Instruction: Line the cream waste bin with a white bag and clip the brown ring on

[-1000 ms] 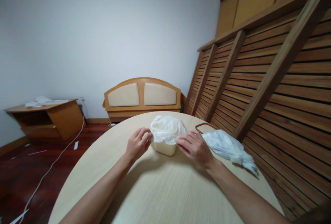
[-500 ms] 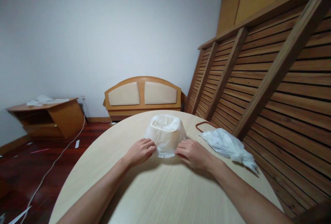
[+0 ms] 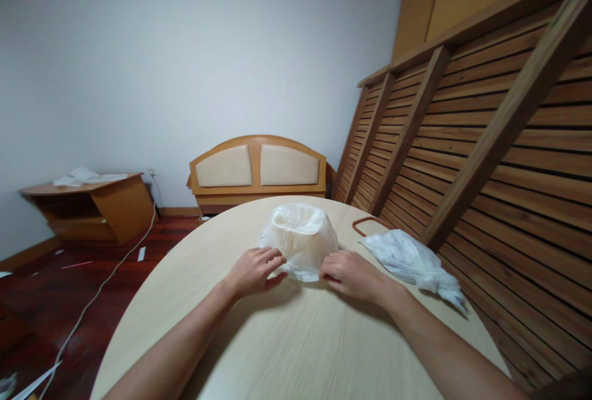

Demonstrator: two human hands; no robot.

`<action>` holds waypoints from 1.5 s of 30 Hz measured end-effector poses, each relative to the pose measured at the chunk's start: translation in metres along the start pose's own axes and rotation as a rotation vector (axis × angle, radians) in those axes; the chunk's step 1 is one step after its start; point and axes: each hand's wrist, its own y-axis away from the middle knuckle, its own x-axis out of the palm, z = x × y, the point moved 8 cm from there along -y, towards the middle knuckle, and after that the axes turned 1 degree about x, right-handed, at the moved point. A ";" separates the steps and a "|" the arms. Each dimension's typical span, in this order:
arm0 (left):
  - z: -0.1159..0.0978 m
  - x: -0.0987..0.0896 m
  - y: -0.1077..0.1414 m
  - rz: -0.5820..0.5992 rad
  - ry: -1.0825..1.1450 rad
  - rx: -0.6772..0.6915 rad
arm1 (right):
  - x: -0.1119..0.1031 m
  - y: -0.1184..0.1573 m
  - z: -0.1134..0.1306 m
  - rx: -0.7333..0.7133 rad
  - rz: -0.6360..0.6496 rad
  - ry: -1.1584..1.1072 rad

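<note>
A pale bin (image 3: 309, 243) stands on the round table, with a thin translucent plastic bag (image 3: 296, 258) lining it and folded down over its rim and outside. My left hand (image 3: 259, 269) is at the bag's lower left, its thumb parted from the fingers; the fingertips are at the plastic but hold none of it that I can see. At the lower right, my right hand (image 3: 351, 272) has its fingers curled and closed on the bag's hanging edge. The bin's inside is mostly hidden by crumpled plastic.
On the table (image 3: 296, 344), to the right, lies a knotted whitish plastic bag (image 3: 409, 258) beside a brown loop handle (image 3: 367, 220). Slatted wooden panels (image 3: 462, 159) lean along the right side. Behind are a headboard (image 3: 256, 166) and, at left, a low cabinet (image 3: 120, 209).
My left thumb has come away from the fingers and the bag's edge. My right hand has shifted slightly right, and the bag's skirt looks wider. The view has turned a little.
</note>
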 end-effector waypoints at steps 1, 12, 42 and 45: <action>0.004 0.001 0.001 -0.015 -0.003 -0.047 | 0.003 -0.001 0.000 0.001 0.018 -0.005; 0.099 0.037 0.047 -0.278 0.590 -1.048 | -0.027 0.011 -0.033 0.224 -0.183 -0.135; 0.102 0.028 0.040 -0.178 0.364 -0.880 | -0.020 0.026 -0.076 0.530 -0.162 -0.112; 0.095 -0.004 0.021 -0.355 0.332 -0.747 | -0.046 0.017 -0.063 0.489 -0.356 -0.099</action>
